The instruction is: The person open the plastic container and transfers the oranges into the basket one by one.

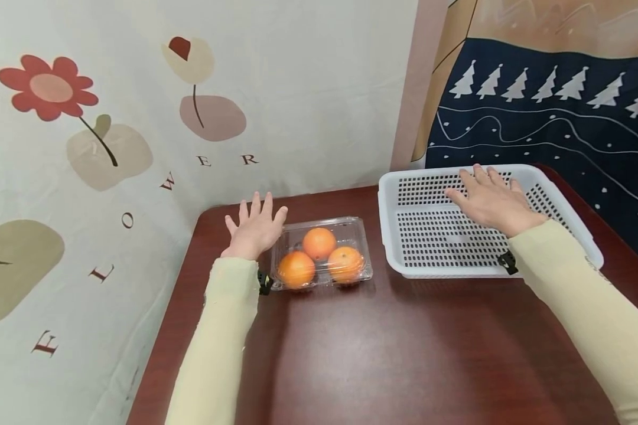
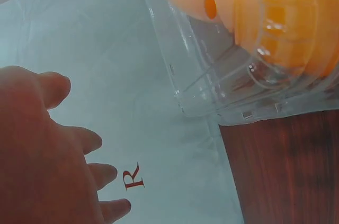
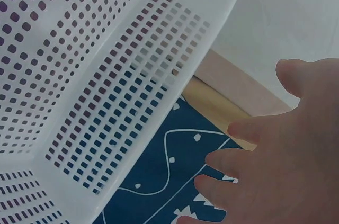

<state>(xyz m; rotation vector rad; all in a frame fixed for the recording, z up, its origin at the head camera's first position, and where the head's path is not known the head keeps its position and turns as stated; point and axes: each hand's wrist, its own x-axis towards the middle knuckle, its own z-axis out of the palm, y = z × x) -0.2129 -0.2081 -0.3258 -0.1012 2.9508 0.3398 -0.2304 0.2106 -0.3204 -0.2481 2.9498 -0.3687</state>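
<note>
Three oranges point(image 1: 319, 244) sit inside a clear plastic clamshell box point(image 1: 365, 260) toward the back of the table. My left hand point(image 1: 255, 229), fingers spread, is held beside the box's left edge and holds nothing. In the left wrist view the box point(image 2: 196, 97) shows at the upper right, apart from the fingers. To the right stands a white perforated plastic basket point(image 1: 393, 236) with nothing in it. My right hand point(image 1: 491, 200) hovers over the basket with its fingers extended and spread. The right wrist view shows the basket's rim point(image 3: 175, 97) left of the hand.
A dark reddish-brown table point(image 1: 351, 354) carries both containers. Behind it hangs a pale curtain point(image 1: 308, 88) with flowers and letters. On the right is a dark blue cloth point(image 1: 537, 124) with white trees. Small black wrist cameras point(image 1: 264, 283) sit at both cuffs.
</note>
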